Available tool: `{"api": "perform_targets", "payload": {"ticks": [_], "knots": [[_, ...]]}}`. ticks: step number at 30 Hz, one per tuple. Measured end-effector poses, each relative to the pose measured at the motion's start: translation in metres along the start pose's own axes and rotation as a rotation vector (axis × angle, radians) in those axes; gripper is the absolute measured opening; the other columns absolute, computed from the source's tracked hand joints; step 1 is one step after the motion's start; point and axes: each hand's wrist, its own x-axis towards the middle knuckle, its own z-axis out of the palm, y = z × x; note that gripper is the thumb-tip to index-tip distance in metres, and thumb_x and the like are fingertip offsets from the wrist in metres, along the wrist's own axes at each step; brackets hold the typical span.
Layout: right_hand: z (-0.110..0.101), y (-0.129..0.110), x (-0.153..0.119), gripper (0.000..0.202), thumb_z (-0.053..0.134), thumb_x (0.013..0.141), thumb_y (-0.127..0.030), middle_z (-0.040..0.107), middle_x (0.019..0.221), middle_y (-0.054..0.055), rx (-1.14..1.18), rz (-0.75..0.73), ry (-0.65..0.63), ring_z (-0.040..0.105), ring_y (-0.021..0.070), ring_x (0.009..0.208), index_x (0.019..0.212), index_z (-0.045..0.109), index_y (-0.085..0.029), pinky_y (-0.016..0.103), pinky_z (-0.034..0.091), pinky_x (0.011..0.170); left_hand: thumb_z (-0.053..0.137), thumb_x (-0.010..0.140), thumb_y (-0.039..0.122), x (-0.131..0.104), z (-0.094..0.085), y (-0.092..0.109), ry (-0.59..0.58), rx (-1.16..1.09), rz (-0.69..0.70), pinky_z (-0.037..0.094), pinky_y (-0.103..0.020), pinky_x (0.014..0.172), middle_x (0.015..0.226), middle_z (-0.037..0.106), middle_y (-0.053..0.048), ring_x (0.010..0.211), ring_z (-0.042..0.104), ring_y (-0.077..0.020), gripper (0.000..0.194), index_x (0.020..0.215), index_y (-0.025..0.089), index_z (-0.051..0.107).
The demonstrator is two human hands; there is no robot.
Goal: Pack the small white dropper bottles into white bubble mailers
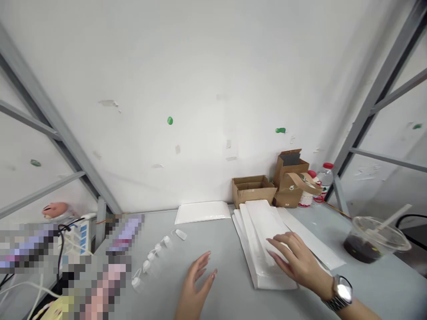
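My right hand (293,260), with a watch on its wrist, is over a stack of white envelopes (256,231) on the grey table (230,298). Its fingers are spread and nothing is gripped in them; whether the fingertips touch the top envelope I cannot tell. To the left of the stack, my left hand (198,278) hovers with thumb and fingers apart, holding nothing. Beyond its left side, several small white looped pieces (152,254) stand in a slanting row. A flat white envelope (202,212) lies by the wall.
An open cardboard box (254,195), brown paper bags (288,198) and a red-capped bottle (326,175) stand at the back right. A clear bowl (363,244) of dark food with a spoon is at right. A power strip (82,235) and cables sit at left.
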Motion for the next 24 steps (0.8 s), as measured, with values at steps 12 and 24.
{"api": "perform_targets", "payload": {"ticks": [12,24], "knots": [[0.176,-0.023,0.145,0.044,0.060,0.069,-0.006,0.049,0.120,0.017,0.071,0.273,-0.842,0.047,0.0284,0.108,0.112,0.053,-0.013,0.040,0.042,0.084,0.060,0.073,0.031,-0.009,-0.001,-0.006,-0.091,0.020,0.026,0.045,-0.033,0.091,0.111,0.064,-0.009,0.103,0.058,-0.0221,0.033,0.104,0.020,0.062],[0.208,-0.001,0.154,0.048,0.053,0.073,-0.006,0.054,0.115,0.018,0.049,0.241,-0.945,0.052,0.0291,0.103,0.120,0.048,-0.013,0.037,0.042,0.078,0.059,0.074,0.027,-0.010,-0.022,-0.010,-0.102,-0.005,0.033,0.044,-0.034,0.092,0.107,0.066,-0.008,0.099,0.059,-0.0211,0.031,0.103,0.020,0.061]]}}
